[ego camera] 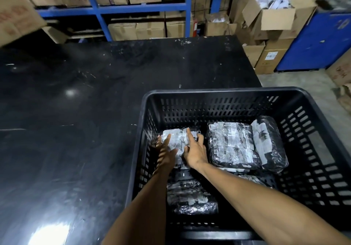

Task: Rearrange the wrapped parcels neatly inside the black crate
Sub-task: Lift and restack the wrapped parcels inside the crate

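Observation:
A black slotted crate (218, 92) stands at the right front of a black table. Several parcels wrapped in black plastic with white labels lie inside. Both my hands rest on the parcel in the far left corner (177, 137): my left hand (166, 152) lies flat on its left side with fingers spread, and my right hand (194, 149) presses on its right side, fingers extended. A larger parcel (231, 146) lies to the right, with another (269, 142) leaning on it near the right wall. One more parcel (190, 197) lies near the front, between my forearms.
The black table (76, 102) stretches left of and behind the crate. Blue shelving (100, 11) with cardboard boxes stands behind it. More cardboard boxes (275, 20) and a blue cabinet (319, 41) stand at the right.

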